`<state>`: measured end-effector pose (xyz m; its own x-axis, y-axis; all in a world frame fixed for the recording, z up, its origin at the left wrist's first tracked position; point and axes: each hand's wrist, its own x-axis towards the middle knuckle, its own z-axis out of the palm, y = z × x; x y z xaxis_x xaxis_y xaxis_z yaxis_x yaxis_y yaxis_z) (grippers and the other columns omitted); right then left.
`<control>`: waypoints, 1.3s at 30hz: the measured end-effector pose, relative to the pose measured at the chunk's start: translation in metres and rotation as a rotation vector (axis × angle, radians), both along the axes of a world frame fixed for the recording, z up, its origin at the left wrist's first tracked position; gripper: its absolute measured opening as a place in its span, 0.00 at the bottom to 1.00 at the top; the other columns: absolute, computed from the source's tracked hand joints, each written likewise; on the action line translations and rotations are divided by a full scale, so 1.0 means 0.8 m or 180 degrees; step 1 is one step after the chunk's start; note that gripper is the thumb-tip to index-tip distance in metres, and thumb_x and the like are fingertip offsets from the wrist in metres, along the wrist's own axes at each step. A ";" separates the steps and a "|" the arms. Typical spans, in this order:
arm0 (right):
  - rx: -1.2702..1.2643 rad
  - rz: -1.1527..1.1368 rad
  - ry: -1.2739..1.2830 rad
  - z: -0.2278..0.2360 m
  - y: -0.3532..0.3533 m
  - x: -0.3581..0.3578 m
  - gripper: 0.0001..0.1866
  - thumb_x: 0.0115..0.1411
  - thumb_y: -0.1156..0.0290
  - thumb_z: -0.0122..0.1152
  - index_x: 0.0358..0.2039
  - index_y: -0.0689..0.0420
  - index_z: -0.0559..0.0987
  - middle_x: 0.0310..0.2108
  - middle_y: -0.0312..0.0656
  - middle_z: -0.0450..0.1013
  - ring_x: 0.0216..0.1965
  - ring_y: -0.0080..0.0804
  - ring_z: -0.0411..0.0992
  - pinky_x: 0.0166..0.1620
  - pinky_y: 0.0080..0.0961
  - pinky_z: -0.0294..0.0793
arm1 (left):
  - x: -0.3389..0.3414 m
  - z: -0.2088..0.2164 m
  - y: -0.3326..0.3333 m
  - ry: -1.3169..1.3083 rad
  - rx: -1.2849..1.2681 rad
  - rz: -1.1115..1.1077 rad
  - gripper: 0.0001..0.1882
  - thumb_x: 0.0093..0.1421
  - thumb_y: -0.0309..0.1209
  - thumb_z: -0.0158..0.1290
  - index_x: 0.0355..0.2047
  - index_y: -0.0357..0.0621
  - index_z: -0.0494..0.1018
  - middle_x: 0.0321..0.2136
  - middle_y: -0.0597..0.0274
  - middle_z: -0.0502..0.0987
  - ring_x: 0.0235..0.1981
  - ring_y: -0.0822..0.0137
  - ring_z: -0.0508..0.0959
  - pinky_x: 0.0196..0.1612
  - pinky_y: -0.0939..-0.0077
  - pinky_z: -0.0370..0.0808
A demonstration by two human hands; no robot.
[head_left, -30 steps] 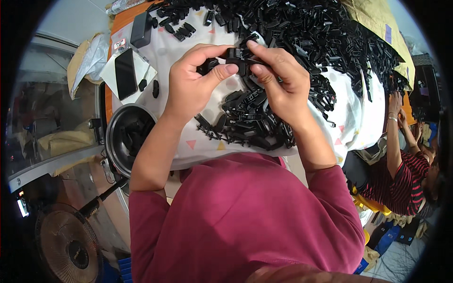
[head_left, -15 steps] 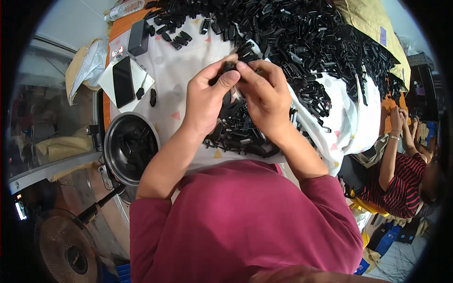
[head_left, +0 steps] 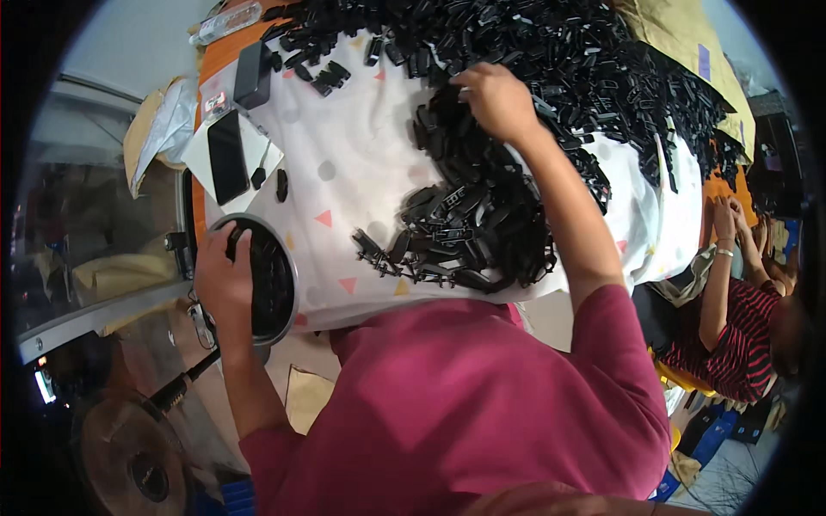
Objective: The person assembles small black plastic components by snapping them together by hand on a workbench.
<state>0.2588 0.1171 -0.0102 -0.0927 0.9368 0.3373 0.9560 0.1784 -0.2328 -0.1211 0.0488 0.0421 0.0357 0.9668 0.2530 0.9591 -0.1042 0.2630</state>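
At the left, my left hand is over the metal bowl, thumb and forefinger apart at its inner side. Dark pieces lie in the bowl, partly hidden by the hand. My right hand reaches to the far middle of the table, its bent fingertips closed on a black plastic part at the edge of the pile; the fingers partly hide that part. Below it, a smaller heap of black plastic parts spreads toward my body. The large pile of similar parts covers the back of the table.
A black phone lies on a white sheet, with two small black parts beside it. Behind stand a dark box and a clear bottle. A fan is at lower left. Another person sits at the right.
My hands, together over the heap around a small black part, have separated. The left has moved down and left to the bowl; the right has gone forward to the pile.
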 end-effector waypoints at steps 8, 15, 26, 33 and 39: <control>0.0093 0.0168 -0.0872 -0.019 0.027 0.002 0.11 0.45 0.75 0.54 0.32 0.51 0.76 0.34 0.36 0.69 0.38 0.37 0.67 0.41 0.28 0.70 | 0.053 -0.015 0.035 0.0333 0.0646 -0.0892 0.19 0.46 0.40 0.56 0.37 0.45 0.74 0.42 0.55 0.71 0.43 0.54 0.70 0.45 0.68 0.66; -0.0505 -0.0633 0.1854 -0.004 -0.015 0.001 0.13 0.50 0.72 0.56 0.37 0.58 0.72 0.33 0.38 0.72 0.34 0.32 0.71 0.32 0.25 0.71 | 0.236 -0.053 0.102 -0.0405 -0.1507 -0.1193 0.15 0.46 0.42 0.56 0.27 0.44 0.75 0.24 0.57 0.76 0.29 0.56 0.75 0.33 0.66 0.70; -0.0034 -0.0436 -0.0101 -0.003 -0.007 -0.048 0.17 0.44 0.60 0.61 0.34 0.53 0.76 0.30 0.43 0.70 0.36 0.40 0.69 0.38 0.32 0.70 | 0.212 -0.106 0.115 -0.1237 -0.1430 -0.0721 0.14 0.44 0.38 0.53 0.27 0.41 0.72 0.26 0.55 0.76 0.30 0.59 0.76 0.34 0.70 0.71; -0.0512 0.0006 0.0818 -0.020 0.039 -0.054 0.15 0.47 0.66 0.61 0.34 0.58 0.73 0.30 0.39 0.71 0.33 0.30 0.69 0.37 0.24 0.70 | 0.219 -0.108 0.104 -0.1085 -0.1374 -0.0866 0.14 0.47 0.37 0.56 0.27 0.38 0.70 0.26 0.57 0.75 0.28 0.64 0.76 0.34 0.75 0.70; -0.1211 0.0535 0.4301 0.039 -0.025 -0.064 0.13 0.58 0.72 0.48 0.44 0.58 0.71 0.25 0.34 0.69 0.20 0.17 0.64 0.25 0.11 0.65 | 0.185 -0.057 0.089 -0.3123 -0.1370 -0.1669 0.11 0.48 0.24 0.56 0.34 0.41 0.71 0.26 0.66 0.73 0.28 0.77 0.71 0.32 0.84 0.69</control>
<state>0.2078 0.0970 0.0210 -0.0241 0.9996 -0.0125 -0.0653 -0.0140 -0.9978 0.0270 0.1199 -0.0038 0.4241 0.9042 0.0513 0.1960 -0.1469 0.9695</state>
